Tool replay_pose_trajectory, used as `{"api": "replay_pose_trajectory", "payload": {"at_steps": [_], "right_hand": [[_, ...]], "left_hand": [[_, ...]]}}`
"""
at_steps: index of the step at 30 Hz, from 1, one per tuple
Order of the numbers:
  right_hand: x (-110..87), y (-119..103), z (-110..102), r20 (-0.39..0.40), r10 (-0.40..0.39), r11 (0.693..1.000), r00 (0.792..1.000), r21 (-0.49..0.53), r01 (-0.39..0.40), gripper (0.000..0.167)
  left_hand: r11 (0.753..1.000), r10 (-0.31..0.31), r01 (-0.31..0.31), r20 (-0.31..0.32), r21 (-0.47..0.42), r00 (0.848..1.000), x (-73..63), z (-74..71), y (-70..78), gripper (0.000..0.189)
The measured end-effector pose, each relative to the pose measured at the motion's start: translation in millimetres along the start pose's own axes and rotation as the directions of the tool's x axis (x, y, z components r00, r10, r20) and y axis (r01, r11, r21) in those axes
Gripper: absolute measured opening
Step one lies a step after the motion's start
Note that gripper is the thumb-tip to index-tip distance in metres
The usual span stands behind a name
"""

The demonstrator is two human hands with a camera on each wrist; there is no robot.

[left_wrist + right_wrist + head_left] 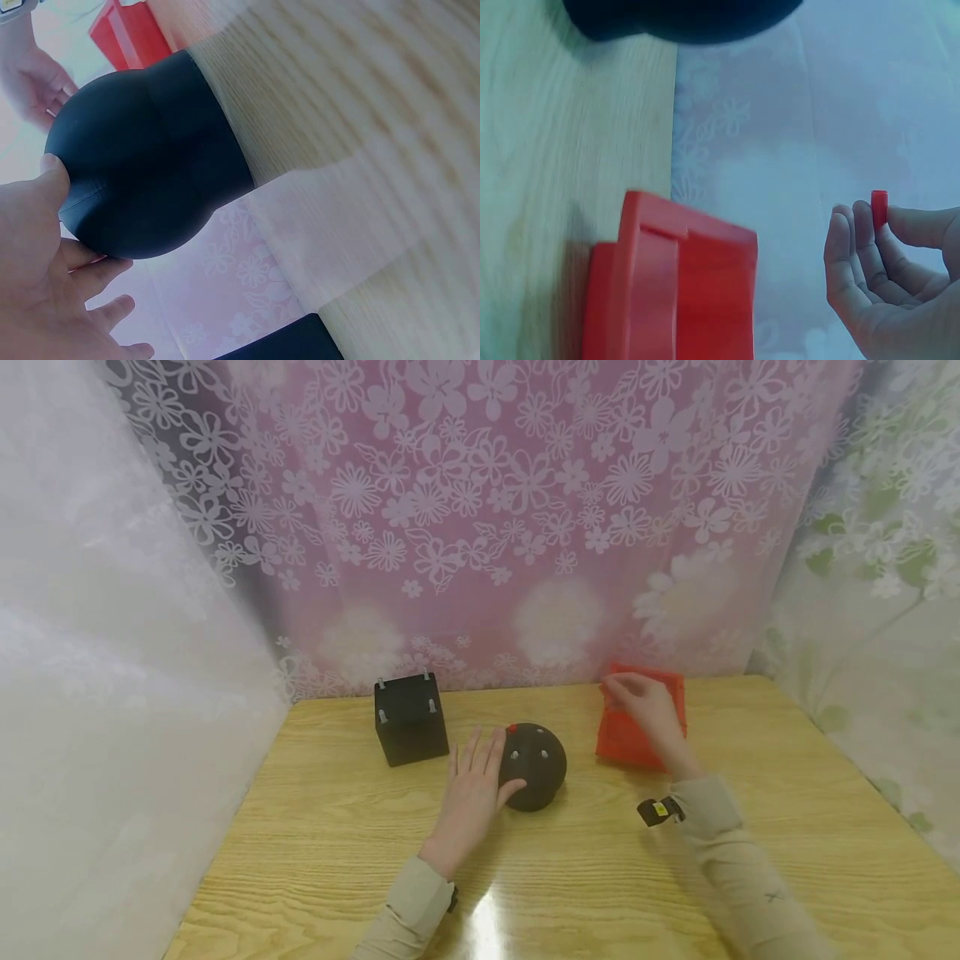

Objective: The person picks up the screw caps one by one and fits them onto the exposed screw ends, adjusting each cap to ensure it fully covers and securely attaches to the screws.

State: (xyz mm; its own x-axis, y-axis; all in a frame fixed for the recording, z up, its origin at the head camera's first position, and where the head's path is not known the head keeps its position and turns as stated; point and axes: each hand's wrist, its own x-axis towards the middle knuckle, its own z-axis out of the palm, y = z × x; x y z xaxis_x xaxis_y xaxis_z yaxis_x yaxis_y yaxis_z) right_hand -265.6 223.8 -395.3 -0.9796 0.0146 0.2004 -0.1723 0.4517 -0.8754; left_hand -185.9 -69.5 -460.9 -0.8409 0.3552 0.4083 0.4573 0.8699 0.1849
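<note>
A black ball (538, 781) with a short base stands mid-table, with silver pegs and one red peg (513, 727) on top. My left hand (471, 785) rests against its left side, fingers straight and spread. In the left wrist view the thumb (52, 180) touches the ball. My right hand (648, 702) is raised over an open red box (630, 747) at the right. Between its thumb and fingertips it pinches a small red cylinder (880, 208), held upright in the right wrist view.
To the left of the ball stands a black block (414, 739) with several silver pegs on its top. The wooden table (337, 860) meets a pink flowered curtain (465, 568) at its back edge. Pale sheets (97, 693) hang at both sides.
</note>
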Motion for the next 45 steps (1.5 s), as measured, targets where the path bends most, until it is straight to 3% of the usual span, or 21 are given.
{"api": "replay_pose_trajectory", "payload": {"at_steps": [15, 26, 45], "right_hand": [[-14.4, -2.7, 31.8, 0.028, -0.001, 0.995, 1.000, 0.104, -0.002, 0.044], [-17.3, 0.1, 46.6, 0.045, -0.038, 0.986, 0.998, 0.163, 0.030, 0.037], [-23.4, -1.7, 65.4, 0.088, -0.094, 0.986, 0.992, 0.145, 0.081, 0.026]], "left_hand": [[1.000, 0.014, -0.014, -0.027, 0.014, 1.000, 0.2, 1.3, -0.3, 0.081], [1.000, 0.004, -0.004, -0.005, 0.003, 1.000, 0.4, 1.0, -0.1, 0.081], [1.000, 0.005, -0.005, -0.009, -0.004, 1.000, -0.2, 0.3, 0.7, 0.081]]}}
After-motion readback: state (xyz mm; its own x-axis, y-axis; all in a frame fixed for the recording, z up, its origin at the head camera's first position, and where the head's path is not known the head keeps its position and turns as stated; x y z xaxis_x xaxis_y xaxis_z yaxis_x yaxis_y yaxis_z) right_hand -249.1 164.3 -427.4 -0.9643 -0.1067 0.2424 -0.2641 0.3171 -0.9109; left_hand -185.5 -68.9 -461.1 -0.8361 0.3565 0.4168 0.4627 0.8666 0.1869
